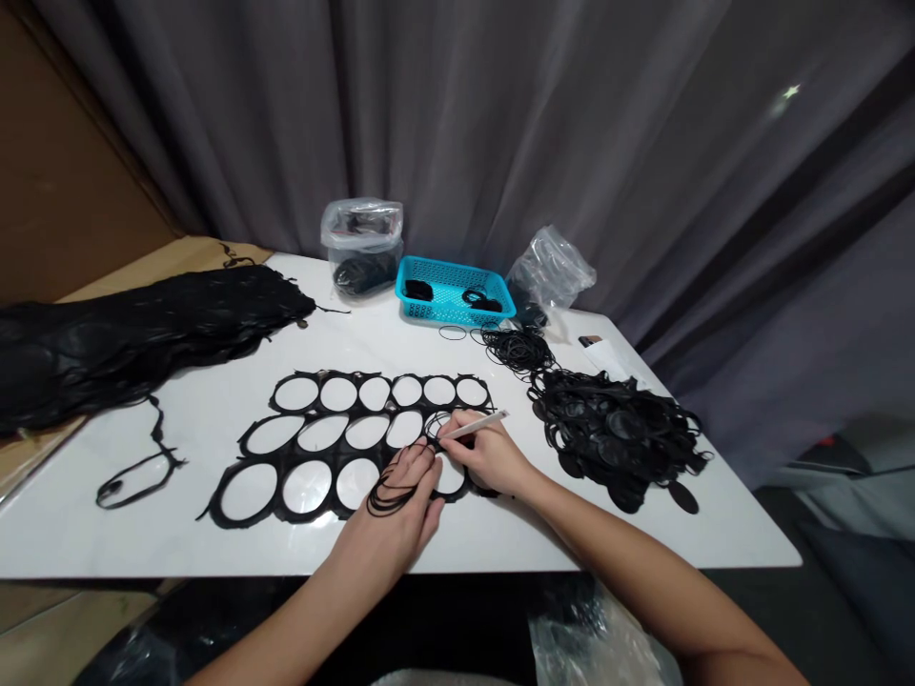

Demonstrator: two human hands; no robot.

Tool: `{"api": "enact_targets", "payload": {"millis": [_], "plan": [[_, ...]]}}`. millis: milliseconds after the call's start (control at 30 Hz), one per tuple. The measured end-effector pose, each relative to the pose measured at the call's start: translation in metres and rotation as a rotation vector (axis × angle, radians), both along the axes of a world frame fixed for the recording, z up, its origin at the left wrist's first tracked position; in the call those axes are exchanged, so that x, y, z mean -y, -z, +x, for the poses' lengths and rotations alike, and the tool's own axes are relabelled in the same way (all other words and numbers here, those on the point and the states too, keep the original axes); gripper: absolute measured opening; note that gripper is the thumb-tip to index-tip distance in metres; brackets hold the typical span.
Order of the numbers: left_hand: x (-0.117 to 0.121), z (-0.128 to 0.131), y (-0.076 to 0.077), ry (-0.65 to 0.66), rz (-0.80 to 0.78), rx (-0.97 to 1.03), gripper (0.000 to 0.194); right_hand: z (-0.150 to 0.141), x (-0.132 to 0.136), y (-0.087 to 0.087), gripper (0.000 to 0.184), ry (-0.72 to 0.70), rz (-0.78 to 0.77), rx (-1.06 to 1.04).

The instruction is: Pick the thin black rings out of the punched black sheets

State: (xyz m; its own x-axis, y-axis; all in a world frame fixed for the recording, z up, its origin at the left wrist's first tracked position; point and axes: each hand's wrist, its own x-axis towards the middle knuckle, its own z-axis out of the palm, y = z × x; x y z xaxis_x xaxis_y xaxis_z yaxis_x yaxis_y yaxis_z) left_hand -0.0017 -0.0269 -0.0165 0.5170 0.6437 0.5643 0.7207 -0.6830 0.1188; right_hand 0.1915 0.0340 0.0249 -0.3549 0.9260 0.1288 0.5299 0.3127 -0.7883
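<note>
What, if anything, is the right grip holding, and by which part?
The right grip holds a slim white tool near its lower end; the upper end sticks out.

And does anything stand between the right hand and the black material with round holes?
Nothing clearly does: the right hand holds a white tool over the black material. Thin black loops, draped over the left hand, reach near the tool's tip; whether they lie beneath it is too small to tell.
</note>
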Motion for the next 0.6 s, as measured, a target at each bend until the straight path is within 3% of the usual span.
{"api": "enact_targets", "payload": {"millis": [433,600], "plan": [[-0.0007,-0.0013,-0.0032,0.006,0.009,-0.017,0.035,-0.0016,-0.0003,0.0019,0.009,0.03,-0.033,-0.027],[0.0,-0.001,-0.0019,-0.001,-0.011,-0.006,0.037,-0.0009,-0.0022,0.0032,0.01,0.014,0.021,0.014]]}}
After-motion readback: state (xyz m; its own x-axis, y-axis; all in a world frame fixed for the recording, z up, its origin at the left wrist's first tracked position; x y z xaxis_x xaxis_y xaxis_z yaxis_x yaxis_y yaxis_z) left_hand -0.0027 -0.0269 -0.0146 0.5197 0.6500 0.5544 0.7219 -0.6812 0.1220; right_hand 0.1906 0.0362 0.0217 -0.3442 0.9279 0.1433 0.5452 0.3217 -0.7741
